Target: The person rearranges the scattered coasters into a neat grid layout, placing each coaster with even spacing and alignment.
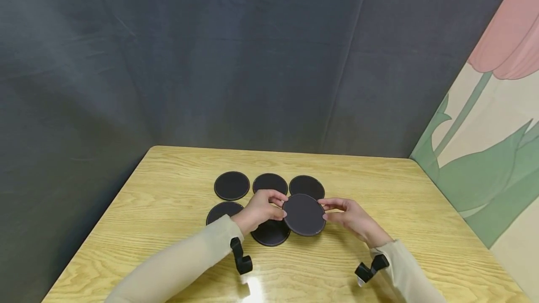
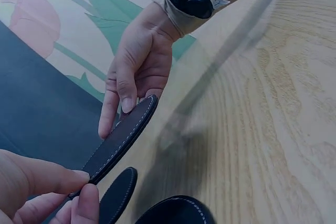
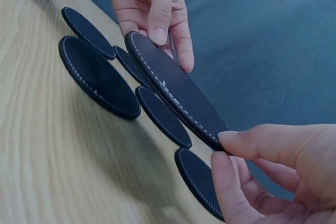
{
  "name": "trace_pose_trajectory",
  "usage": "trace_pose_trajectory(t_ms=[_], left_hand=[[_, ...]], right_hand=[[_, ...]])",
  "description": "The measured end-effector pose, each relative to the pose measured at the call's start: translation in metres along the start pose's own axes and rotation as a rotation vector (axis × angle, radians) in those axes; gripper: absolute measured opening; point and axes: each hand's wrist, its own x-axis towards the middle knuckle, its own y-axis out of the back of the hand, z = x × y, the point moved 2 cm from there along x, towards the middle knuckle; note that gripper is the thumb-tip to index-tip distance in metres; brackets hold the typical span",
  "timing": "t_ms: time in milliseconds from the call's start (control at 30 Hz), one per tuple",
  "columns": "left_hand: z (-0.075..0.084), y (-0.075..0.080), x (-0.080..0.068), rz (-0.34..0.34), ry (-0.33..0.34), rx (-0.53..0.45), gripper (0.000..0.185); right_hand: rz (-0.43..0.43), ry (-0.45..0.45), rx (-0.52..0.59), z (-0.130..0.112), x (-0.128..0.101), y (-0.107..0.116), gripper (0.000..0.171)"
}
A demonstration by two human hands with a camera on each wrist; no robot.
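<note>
Between both hands a round black coaster [image 1: 304, 215] with pale edge stitching is held above the table, tilted. My left hand [image 1: 258, 210] pinches its left edge between thumb and fingers, seen closely in the left wrist view. On the opposite edge, my right hand [image 1: 353, 219] grips with thumb and fingertips, as the right wrist view shows. Behind it lie a far-left coaster [image 1: 231, 185], a far-middle coaster [image 1: 270, 181] and a far-right coaster [image 1: 306, 183], partly covered. Nearer are a left coaster [image 1: 222, 210] and a middle coaster [image 1: 270, 234], both partly hidden by my left hand and arm.
The coasters lie on a light wood-grain table [image 1: 168, 191]. A dark grey curtain [image 1: 236, 60] hangs behind and to the left. At the right is a wall panel [image 1: 497, 144] with painted tulips. Each wrist wears a small black camera mount [image 1: 241, 257].
</note>
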Motion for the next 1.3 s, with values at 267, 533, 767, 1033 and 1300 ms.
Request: trace_pose_trajectory(t_ms=[267,533,767,1033,1300], left_hand=[[-0.003,-0.01,0.003,-0.003,0.003,0.01,0.036],[-0.011,-0.02,0.006,-0.001,0.017,0.012,0.036],[-0.015,-0.026,0.007,0.004,0.025,0.016,0.036],[-0.023,-0.033,0.011,0.038,0.026,0.073,0.036],[-0.023,-0.037,0.013,0.037,0.03,0.111,0.036]], right_hand=[[-0.012,-0.003,0.022,0.01,-0.004,0.007,0.051],[-0.032,-0.023,0.108,0.017,-0.005,0.011,0.048],[-0.035,-0.026,0.125,0.02,-0.004,0.015,0.047],[-0.017,-0.042,0.092,0.023,-0.003,0.017,0.05],[0.006,-0.072,0.062,0.025,-0.002,0.018,0.049]])
